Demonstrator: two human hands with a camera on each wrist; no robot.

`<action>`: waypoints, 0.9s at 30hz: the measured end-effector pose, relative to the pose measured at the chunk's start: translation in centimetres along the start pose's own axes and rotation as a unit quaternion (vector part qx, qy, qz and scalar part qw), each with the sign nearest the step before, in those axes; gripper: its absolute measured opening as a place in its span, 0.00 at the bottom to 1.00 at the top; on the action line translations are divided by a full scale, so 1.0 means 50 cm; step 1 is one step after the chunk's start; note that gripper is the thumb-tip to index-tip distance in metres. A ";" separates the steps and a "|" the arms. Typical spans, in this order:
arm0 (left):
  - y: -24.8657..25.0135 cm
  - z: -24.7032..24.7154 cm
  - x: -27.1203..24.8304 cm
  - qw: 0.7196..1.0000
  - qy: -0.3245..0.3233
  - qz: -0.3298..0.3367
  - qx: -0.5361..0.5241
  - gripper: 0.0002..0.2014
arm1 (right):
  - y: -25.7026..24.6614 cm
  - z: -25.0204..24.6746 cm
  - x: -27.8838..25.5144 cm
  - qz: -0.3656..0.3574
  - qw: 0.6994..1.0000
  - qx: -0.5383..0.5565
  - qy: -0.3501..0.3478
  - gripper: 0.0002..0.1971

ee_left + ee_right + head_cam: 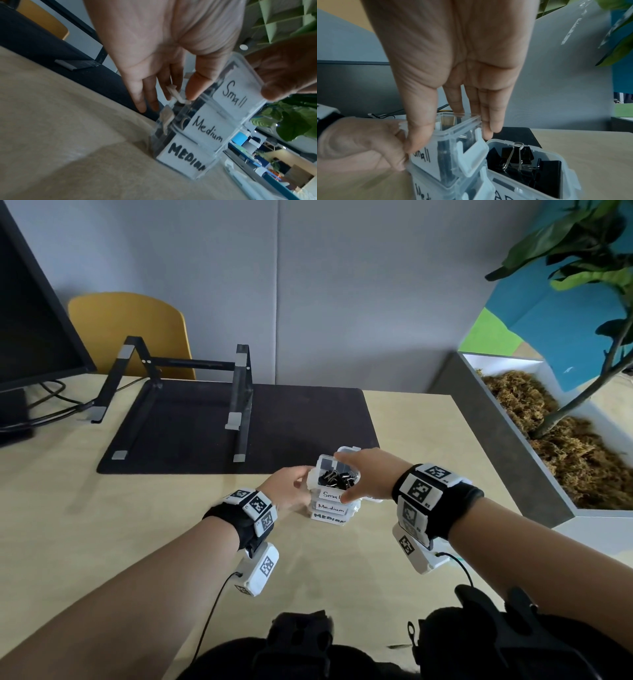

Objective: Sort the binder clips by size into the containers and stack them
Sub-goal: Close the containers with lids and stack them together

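Three clear containers stand stacked on the table. The top one, labelled Small (330,494) (238,93), is lidless and holds small black binder clips (337,477). Under it sit a Medium container (330,508) (207,129) and a second MEDIUM container (329,518) (187,155). My right hand (356,474) (452,139) grips the Small container from above, thumb on its front label, fingers over its far wall. My left hand (291,484) (173,100) pinches its left end, thumb in front, fingers behind by the latches. A lidless container (505,142) with large black clips (518,158) stands right beside the stack.
A black laptop stand (178,392) sits on a dark mat (291,422) behind the stack. A monitor (30,313) with cables is at far left, a yellow chair (130,326) behind the table. A planter box (548,422) borders the table's right edge.
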State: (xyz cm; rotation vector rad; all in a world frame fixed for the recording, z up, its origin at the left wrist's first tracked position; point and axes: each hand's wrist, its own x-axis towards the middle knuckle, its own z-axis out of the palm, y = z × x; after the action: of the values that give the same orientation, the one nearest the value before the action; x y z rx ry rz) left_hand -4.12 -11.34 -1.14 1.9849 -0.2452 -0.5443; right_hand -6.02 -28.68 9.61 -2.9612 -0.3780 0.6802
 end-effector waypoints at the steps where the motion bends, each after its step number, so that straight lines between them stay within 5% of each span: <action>1: 0.003 -0.003 -0.001 1.000 0.008 0.003 -0.009 0.21 | -0.001 -0.001 -0.001 0.002 1.000 -0.003 -0.002 0.35; 12: 0.026 -0.034 0.003 0.981 0.010 -0.044 -0.191 0.17 | 0.001 -0.001 -0.003 0.008 1.000 0.017 0.004 0.40; 27: 0.052 -0.041 -0.002 0.969 0.038 -0.065 -0.234 0.21 | 0.002 -0.006 -0.002 0.007 0.999 0.031 0.001 0.41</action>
State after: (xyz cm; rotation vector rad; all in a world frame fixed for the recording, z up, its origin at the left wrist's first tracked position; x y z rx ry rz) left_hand -3.07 -10.84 1.95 1.5627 0.0614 -0.5513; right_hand -5.97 -28.82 9.90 -2.9091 -0.3292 0.6767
